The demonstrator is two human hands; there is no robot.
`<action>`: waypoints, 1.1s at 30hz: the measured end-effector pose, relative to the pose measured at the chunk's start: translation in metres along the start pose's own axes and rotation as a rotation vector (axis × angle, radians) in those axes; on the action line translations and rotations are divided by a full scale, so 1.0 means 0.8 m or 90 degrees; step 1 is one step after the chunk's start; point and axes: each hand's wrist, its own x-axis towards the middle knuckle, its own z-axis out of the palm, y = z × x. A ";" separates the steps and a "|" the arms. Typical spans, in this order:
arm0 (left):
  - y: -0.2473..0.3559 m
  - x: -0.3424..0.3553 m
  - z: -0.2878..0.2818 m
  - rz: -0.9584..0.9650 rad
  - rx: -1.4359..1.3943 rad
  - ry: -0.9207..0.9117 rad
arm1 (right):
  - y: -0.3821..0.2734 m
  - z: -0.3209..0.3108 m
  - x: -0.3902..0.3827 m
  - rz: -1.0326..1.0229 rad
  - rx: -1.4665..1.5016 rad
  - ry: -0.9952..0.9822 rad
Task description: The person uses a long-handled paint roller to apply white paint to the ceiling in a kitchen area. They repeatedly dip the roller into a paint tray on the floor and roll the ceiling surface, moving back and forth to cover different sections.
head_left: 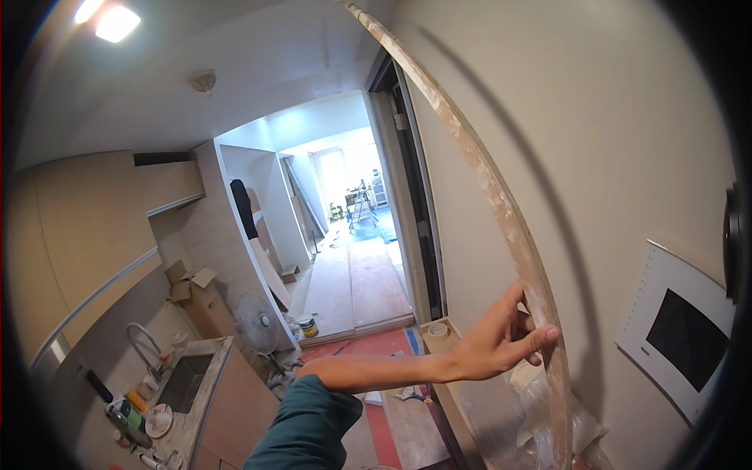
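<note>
A long, narrow wooden strip (505, 200), brown with whitish smears, rises from the lower right up past the ceiling line and looks bowed. My left hand (501, 337) reaches across to the right and grips it low down, fingers bent against its edge. A short dark green sleeve (305, 423) covers the upper arm. The strip stands in front of a pale wall (627, 133) and casts a shadow on it. Crumpled clear plastic sheeting (583, 427) lies around its lower part. My right hand is out of view.
Left is a counter with a sink (188, 384), dishes and bottles; a fan (256, 321) and cardboard box (205, 301) stand behind. Ahead, a doorway opens onto boards (352, 282) and a stepladder (362, 207). A white panel (674, 333) hangs on the right wall.
</note>
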 end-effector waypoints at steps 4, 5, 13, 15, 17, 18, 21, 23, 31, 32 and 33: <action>0.003 -0.001 0.006 0.023 0.027 0.022 | 0.003 -0.005 0.001 -0.117 -0.033 0.026; 0.002 0.000 0.004 0.016 0.028 0.031 | -0.005 -0.010 0.008 -0.039 0.003 -0.015; 0.001 0.024 -0.099 -0.017 0.101 0.163 | -0.096 0.017 0.145 0.199 0.322 -0.122; 0.008 0.040 -0.136 -0.015 0.137 0.195 | -0.107 0.042 0.181 0.138 0.375 -0.095; 0.012 0.051 -0.177 -0.011 0.183 0.241 | -0.114 0.068 0.220 0.080 0.399 -0.076; 0.015 0.053 -0.197 -0.003 0.192 0.259 | -0.113 0.086 0.239 0.056 0.395 -0.070; 0.023 0.067 -0.256 -0.001 0.217 0.286 | -0.141 0.102 0.292 0.042 0.400 -0.090; 0.040 0.074 -0.287 -0.028 0.222 0.313 | -0.167 0.114 0.328 0.038 0.414 -0.096; 0.049 0.119 -0.441 0.023 0.284 0.384 | -0.241 0.171 0.454 0.014 0.449 -0.094; 0.051 0.120 -0.460 0.032 0.283 0.398 | -0.252 0.178 0.466 0.007 0.449 -0.093; 0.053 0.121 -0.479 0.041 0.280 0.411 | -0.261 0.186 0.477 0.001 0.449 -0.091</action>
